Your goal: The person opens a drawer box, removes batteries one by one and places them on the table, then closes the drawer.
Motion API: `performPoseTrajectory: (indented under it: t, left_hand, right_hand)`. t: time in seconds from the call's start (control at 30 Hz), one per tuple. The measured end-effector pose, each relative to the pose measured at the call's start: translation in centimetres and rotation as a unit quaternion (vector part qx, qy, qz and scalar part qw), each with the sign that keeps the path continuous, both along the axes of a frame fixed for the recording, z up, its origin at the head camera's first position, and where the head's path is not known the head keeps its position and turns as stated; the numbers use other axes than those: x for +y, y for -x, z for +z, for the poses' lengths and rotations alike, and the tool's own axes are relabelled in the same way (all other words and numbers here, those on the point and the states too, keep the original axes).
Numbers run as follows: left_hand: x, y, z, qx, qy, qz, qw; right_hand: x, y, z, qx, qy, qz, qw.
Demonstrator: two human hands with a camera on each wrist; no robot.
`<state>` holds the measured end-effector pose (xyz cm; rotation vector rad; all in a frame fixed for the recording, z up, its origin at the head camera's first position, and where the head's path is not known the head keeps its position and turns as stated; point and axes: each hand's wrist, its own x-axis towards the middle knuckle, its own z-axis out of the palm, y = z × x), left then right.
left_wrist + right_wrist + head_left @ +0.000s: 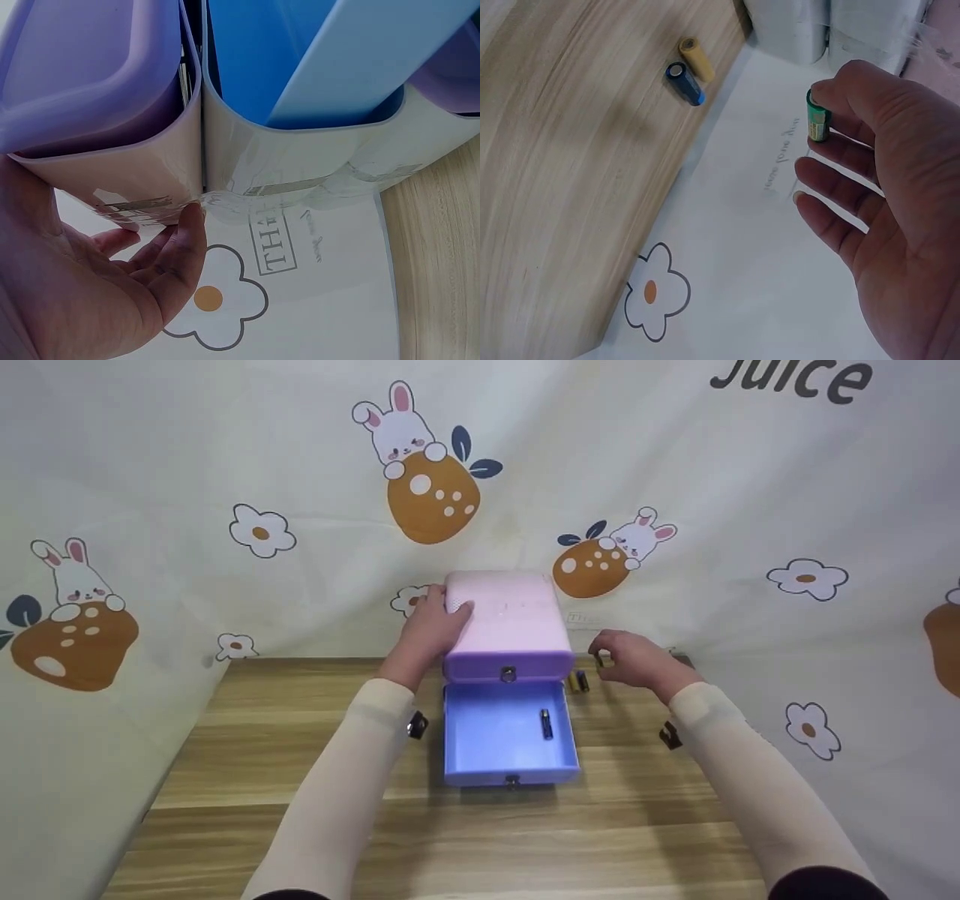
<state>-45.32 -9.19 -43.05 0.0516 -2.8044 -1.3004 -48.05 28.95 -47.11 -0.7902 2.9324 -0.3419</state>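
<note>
My left hand (433, 622) grips the left side of a small pink drawer unit (510, 611), thumb on top and bent fingers along the side wall by clear tape. The unit's purple upper drawer (480, 667) is closed. Below it the blue drawer (469, 735) is pulled out, with one dark battery (547, 724) lying on its right side. Beside the unit my right hand (637, 660) pinches a small green battery (819, 120) between thumb and forefinger, the other fingers loosely bent. It is above the table's back edge.
A yellow battery (697, 60) and a dark blue battery (685, 84) stand side by side on the wooden table (300, 765), right of the unit. Close behind the unit hangs a white cloth (315, 457) printed with rabbits and flowers.
</note>
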Motion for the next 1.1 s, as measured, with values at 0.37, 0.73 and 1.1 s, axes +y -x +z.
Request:
performPoseTrajectory:
  t: [0.37, 0.73, 1.1]
  left_hand:
    - [-0.3, -0.1, -0.2, 0.011, -0.005, -0.006, 0.9999]
    - [-0.3, 0.0, -0.2, 0.01, -0.007, -0.005, 0.9999]
    - [-0.2, -0.1, -0.1, 0.001, -0.007, -0.002, 1.0]
  right_hand:
    - [0.4, 1.1, -1.6, 0.007, 0.003, -0.007, 1.0]
    - [0.5, 1.7, -3.3, -0.024, 0.01, -0.032, 0.999]
    - [0.4, 2.0, -4.5, -0.055, 0.01, -0.07, 0.996]
